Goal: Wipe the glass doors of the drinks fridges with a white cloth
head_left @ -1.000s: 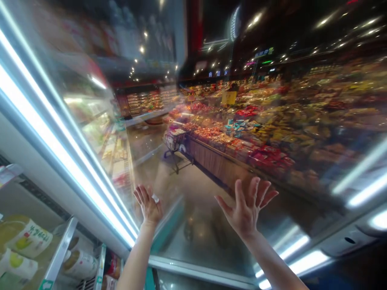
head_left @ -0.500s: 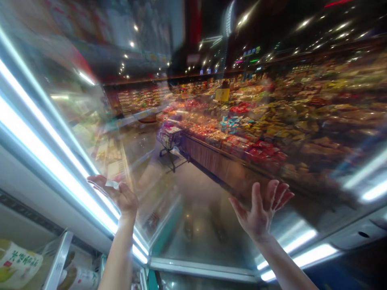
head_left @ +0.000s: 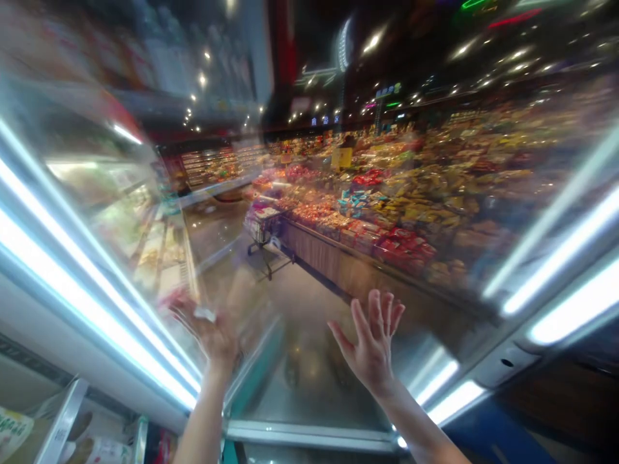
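Observation:
Both my hands are raised flat against a glass cooler door (head_left: 314, 386) that mirrors a supermarket aisle. My left hand (head_left: 207, 328) is smeared by motion, its fingers stretched out, with a small white bit on one finger. It lies close to the bright light strip (head_left: 97, 309) along the door's left frame. My right hand (head_left: 371, 345) is open, fingers spread and pointing up, palm on the glass near the middle. Neither hand holds anything.
Cooler shelves with packaged goods (head_left: 14, 428) show at the lower left. The glass reflects a shopping cart (head_left: 264, 225) and long displays of packaged food (head_left: 396, 212). More light strips (head_left: 556, 290) run along the right frame.
My left hand has swung left toward the light strip and back toward the middle of the glass. My right hand has shifted left and slightly down. The view has tilted.

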Available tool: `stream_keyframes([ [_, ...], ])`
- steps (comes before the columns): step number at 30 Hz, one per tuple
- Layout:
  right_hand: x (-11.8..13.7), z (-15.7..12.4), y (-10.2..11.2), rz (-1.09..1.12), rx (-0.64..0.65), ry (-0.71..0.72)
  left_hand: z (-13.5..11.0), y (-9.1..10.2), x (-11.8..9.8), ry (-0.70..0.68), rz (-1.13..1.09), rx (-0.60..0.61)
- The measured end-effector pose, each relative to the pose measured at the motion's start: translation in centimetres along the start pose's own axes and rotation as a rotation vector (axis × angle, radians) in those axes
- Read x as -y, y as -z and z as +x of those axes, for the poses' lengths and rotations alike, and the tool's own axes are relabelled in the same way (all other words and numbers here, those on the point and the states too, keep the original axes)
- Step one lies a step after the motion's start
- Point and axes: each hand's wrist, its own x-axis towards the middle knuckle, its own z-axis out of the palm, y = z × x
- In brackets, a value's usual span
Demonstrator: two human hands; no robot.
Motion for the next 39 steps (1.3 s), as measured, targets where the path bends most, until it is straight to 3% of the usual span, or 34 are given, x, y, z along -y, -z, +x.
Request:
stream_keyframes([
  [3,-3.3,0.2,1.7,0.000,-0.014,0.018,0.1,-1.2,-5.2,-0.120,0.024,-0.095],
  [8,-9.2,1.1,4.6,-0.036,-0.065,-0.104,5.6,-2.6,-12.7,-0.201,0.056,-0.131],
  [10,-10.4,1.0,5.2,-0.017,-0.061,-0.080,4.3,-4.0,-15.7,-0.316,0.064,-0.093],
  [14,-11.8,0.0,5.9,0.042,-0.024,0.013,-1.0,-7.1,-20.3,-0.621,0.082,0.013],
  [16,-12.3,-0.4,6.3,0.089,0.000,0.053,-0.9,-8.0,-21.3,-0.655,0.109,0.031],
  [20,-13.2,-0.6,7.4,0.184,-0.020,0.032,2.0,-8.7,-23.0,-0.574,0.171,0.023],
  [26,-14.4,-0.7,8.5,0.266,-0.090,-0.057,0.7,-8.4,-27.3,-0.955,0.155,0.137],
  [30,-14.5,-0.6,9.2,0.316,-0.079,-0.073,5.4,-8.5,-30.3,-0.833,0.189,0.112],
  [32,-14.1,-0.4,9.7,0.348,-0.084,-0.098,6.7,-9.0,-31.4,-0.839,0.178,0.111],
  [36,-12.8,1.0,10.8,0.438,-0.122,-0.028,4.3,-10.4,-31.8,-0.983,0.135,0.153],
  [39,-11.8,2.9,10.9,0.527,-0.120,0.095,2.5,-10.9,-30.8,-0.935,0.132,0.112],
])
